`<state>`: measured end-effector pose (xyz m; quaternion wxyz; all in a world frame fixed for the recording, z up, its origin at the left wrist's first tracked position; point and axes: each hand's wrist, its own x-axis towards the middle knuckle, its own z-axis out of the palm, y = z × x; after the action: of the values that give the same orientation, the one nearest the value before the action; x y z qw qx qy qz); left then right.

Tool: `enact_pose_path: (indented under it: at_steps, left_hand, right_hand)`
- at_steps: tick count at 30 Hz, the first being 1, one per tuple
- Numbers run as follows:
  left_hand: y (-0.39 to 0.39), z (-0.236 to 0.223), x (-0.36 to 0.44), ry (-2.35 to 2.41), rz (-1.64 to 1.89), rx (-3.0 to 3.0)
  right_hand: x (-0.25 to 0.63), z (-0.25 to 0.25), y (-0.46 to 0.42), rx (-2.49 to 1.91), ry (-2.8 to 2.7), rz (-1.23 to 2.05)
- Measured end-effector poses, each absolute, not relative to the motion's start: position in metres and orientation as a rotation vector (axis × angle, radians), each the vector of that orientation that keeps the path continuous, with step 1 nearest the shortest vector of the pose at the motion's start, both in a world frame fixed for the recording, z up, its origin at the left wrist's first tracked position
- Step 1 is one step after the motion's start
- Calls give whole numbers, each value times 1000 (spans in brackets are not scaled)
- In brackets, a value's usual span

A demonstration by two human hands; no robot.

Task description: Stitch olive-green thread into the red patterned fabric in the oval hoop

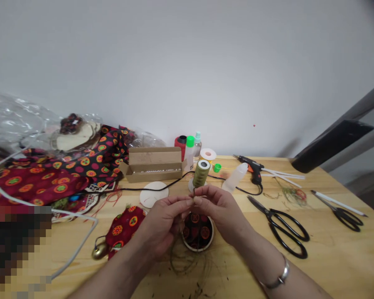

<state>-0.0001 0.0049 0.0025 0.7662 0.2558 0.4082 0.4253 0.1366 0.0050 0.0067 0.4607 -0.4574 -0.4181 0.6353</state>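
Observation:
My left hand (162, 222) and my right hand (220, 209) meet at their fingertips above the wooden table (330, 257). Both pinch a thin olive thread between thumb and forefinger. Loose loops of the thread (187, 259) hang down below my hands. Just beneath them sits a round disc covered in dark red patterned fabric (198, 232). An olive thread spool (200, 173) stands upright right behind my fingertips.
Big black scissors (283, 228) lie to the right, smaller scissors (345, 214) farther right. A glue gun (252, 168), white bottle (235, 177), cardboard box (154, 164), white disc (153, 193) and patterned fabric pile (50, 174) line the back. A fabric piece with a bell (121, 232) lies at left.

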Motion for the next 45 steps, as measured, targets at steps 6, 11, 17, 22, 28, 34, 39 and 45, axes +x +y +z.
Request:
enact_pose_path:
  at_steps: [6, 11, 17, 22, 28, 34, 39, 45]
  left_hand:
    - [3, 4, 2, 883, 901, 587]
    - [1, 1, 3, 887, 881, 617]
    - [-1, 4, 4, 843, 854, 645]
    - [-1, 5, 3, 909, 847, 616]
    - [0, 3, 0, 931, 830, 644]
    - [-1, 3, 1, 932, 839, 652]
    - [-1, 5, 0, 931, 834, 662]
    - [0, 3, -1, 954, 814, 669]
  right_hand:
    - [136, 7, 6, -1163, -1027, 1558]
    - [138, 8, 5, -1239, -1115, 1520]
    - [139, 9, 4, -1283, -1216, 1565]
    - [141, 8, 6, -1274, -1283, 1428]
    - [143, 11, 7, -1298, -1319, 1376]
    - [143, 13, 7, -1297, -1305, 1354]
    - [145, 13, 7, -1316, -1320, 1341]
    - [147, 14, 8, -1298, -1335, 1305]
